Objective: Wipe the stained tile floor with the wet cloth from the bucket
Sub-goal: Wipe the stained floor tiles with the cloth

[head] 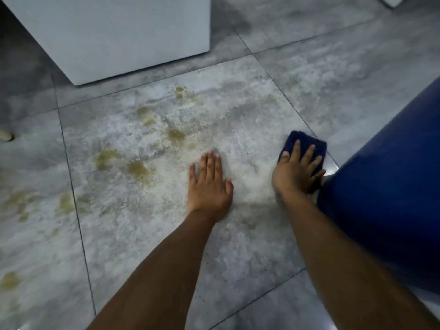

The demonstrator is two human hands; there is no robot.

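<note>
My right hand (297,172) presses flat on a folded dark blue cloth (307,141) lying on the grey tile floor (238,246), near the right edge of the middle tile. My left hand (209,184) rests flat on the floor to the left of it, fingers spread, holding nothing. Yellow-brown stains (138,167) spot the tile to the left of my hands, with more stains (21,201) on the tile at far left. A pale, wet-looking patch (252,179) lies between the two hands.
A large blue rounded object (385,191), perhaps the bucket, fills the right side beside my right hand. A white cabinet or appliance (114,36) stands at the back left. A small pale foot of some object (6,136) shows at the left edge.
</note>
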